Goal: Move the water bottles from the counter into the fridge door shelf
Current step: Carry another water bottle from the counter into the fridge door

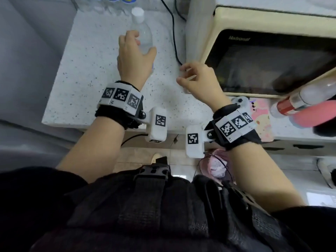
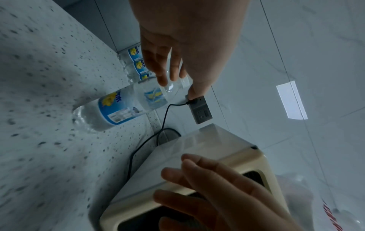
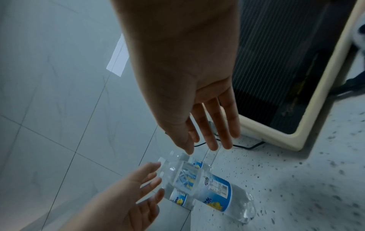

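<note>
A clear water bottle (image 1: 143,31) with a white cap and a blue-and-yellow label (image 2: 118,107) (image 3: 213,187) stands upright on the speckled white counter (image 1: 87,79). My left hand (image 1: 143,42) (image 2: 179,87) (image 3: 152,179) reaches round its upper part, fingers on one side and thumb on the other, fairly straight and at or just off the plastic. My right hand (image 1: 181,74) (image 3: 207,145) hovers to the bottle's right near the microwave corner, fingers relaxed, holding nothing. Several more labelled bottles (image 1: 101,4) (image 2: 138,62) (image 3: 179,200) stand against the back wall. No fridge is in view.
A cream microwave (image 1: 272,60) fills the counter's right side. A black cable (image 1: 174,42) runs between it and the bottle up to a wall socket (image 2: 199,109). A red-labelled bottle (image 1: 298,99), a pink object (image 1: 312,115) and a pink phone (image 1: 261,117) lie at the front right.
</note>
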Available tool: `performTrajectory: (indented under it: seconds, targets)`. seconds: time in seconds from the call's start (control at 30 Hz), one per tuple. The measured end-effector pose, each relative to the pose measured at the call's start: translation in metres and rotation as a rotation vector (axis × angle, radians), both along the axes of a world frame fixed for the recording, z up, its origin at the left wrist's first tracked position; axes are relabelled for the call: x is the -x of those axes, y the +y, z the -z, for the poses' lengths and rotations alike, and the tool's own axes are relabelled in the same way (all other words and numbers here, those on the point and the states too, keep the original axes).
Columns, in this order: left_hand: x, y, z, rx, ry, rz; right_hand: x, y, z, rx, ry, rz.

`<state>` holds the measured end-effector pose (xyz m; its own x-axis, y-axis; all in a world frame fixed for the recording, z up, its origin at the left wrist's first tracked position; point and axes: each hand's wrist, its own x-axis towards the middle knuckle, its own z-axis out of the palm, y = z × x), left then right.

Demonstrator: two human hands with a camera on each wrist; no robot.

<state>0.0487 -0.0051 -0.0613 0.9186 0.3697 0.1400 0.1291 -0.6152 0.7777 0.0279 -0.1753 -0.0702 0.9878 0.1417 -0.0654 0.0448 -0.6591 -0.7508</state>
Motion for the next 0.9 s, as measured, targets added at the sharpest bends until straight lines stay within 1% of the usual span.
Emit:
performTrajectory:
  seconds: [0.13, 0.27, 0.37, 0.47, 0.6, 0.67, 0.8, 0.9]
  targets:
    - [-0.048, 0.017, 0.001, -0.050, 0.036, -0.041, -0.046, 0.023, 0.005, -0.017, 0.025, -0.067]
    - [-0.082, 0.024, 0.008, -0.062, 0.072, -0.041, -0.072, 0.035, 0.012, 0.010, 0.089, -0.099]
    - [-0.098, 0.029, 0.013, -0.054, 0.031, -0.058, -0.082, 0.035, 0.016, -0.031, 0.137, -0.079]
    - [-0.102, 0.031, 0.016, -0.061, -0.036, -0.021, -0.087, 0.037, 0.018, -0.060, 0.173, -0.085]
    - [-0.087, 0.026, 0.016, -0.075, -0.099, 0.030, -0.081, 0.036, 0.019, -0.050, 0.187, -0.110]
    - [-0.070, 0.020, 0.018, -0.061, -0.140, 0.016, -0.072, 0.031, 0.018, -0.054, 0.185, -0.117]
    - [-0.018, 0.009, 0.019, -0.018, -0.235, -0.055, -0.043, 0.020, 0.011, -0.072, 0.155, -0.153]
    - [0.025, 0.005, 0.008, -0.024, -0.265, -0.091, -0.011, 0.014, 0.004, -0.077, 0.138, -0.194]
